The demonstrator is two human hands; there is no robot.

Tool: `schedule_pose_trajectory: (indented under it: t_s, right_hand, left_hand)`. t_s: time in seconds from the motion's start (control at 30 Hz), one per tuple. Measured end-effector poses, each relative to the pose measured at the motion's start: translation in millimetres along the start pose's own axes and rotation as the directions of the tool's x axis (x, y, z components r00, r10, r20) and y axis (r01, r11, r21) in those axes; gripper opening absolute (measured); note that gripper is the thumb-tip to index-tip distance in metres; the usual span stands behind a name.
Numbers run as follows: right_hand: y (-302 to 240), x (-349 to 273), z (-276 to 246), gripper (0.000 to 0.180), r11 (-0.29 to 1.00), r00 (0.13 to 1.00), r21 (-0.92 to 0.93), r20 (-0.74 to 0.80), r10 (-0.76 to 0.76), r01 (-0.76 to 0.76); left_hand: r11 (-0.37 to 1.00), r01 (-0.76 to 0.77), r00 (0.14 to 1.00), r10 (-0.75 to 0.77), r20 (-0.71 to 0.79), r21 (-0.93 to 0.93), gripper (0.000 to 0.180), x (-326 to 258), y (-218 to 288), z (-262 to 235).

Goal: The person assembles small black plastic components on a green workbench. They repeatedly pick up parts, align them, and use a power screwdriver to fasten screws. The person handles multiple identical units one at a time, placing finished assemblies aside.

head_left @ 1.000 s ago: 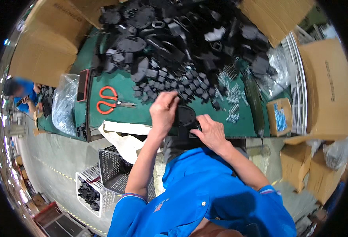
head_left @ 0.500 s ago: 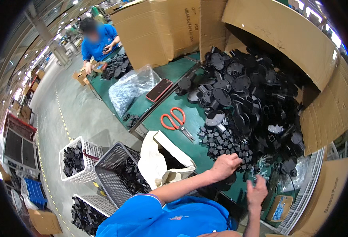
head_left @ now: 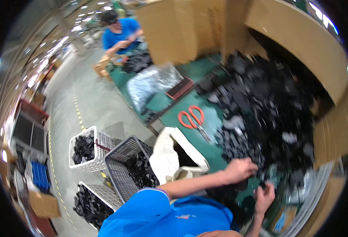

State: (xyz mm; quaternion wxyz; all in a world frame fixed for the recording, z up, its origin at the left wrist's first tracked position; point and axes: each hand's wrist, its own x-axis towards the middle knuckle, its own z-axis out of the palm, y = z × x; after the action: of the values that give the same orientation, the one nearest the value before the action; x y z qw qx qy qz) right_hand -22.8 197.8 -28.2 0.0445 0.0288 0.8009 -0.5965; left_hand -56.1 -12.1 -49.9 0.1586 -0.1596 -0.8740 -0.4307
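Note:
My left hand (head_left: 241, 170) is over the front of the table, beside a pile of small black plastic parts (head_left: 235, 145). Its fingers are curled together, and whatever they may hold is hidden. Lower and to the right, my right hand (head_left: 264, 196) pinches a small black plastic piece (head_left: 262, 184) between thumb and fingers. Behind both hands rises a large heap of black round-plated plastic parts (head_left: 257, 94). Orange-handled scissors (head_left: 193, 119) lie on the green tabletop to the left of the small parts. The picture is blurred by motion.
Cardboard walls (head_left: 296, 35) enclose the heap. A white cloth bag (head_left: 164, 160) hangs at the table's front edge. Grey (head_left: 115, 173) and white (head_left: 83, 164) crates of black parts stand left. Beyond the phone (head_left: 180, 87) and plastic bag (head_left: 144, 89), a co-worker (head_left: 120, 33) handles parts.
The whole view has shifted, moving the scene rightward. My right hand's spread fingers have come together on a small black piece. My left hand stays closed near the small parts.

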Motion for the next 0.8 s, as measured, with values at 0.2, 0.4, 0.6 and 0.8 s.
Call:
schedule_pose_trajectory:
  t_s: [0.2,0.4,0.6,0.8]
  right_hand:
    - [-17,12,-1,0.023,0.955,0.985,-0.242,0.011,-0.173,0.17]
    - [-3,9,-4,0.021,0.973,0.994,-0.207,-0.003,-0.105,0.102]
    - [-5,7,2,0.024,0.943,0.987,-0.292,0.073,-0.143,0.158]
    - [-14,16,0,0.024,0.947,0.974,-0.232,0.1,-0.203,0.221]
  left_hand:
    - [0.992,0.119,0.953,-0.128,0.276,0.049,0.026,0,9,-3]
    - [0.989,0.133,0.917,-0.146,0.371,0.062,0.039,-2,16,6]
    - [0.976,0.065,0.943,-0.129,0.308,0.209,0.052,-23,20,-5]
    - [0.967,0.191,0.91,-0.238,0.339,0.167,0.049,-24,24,-4]
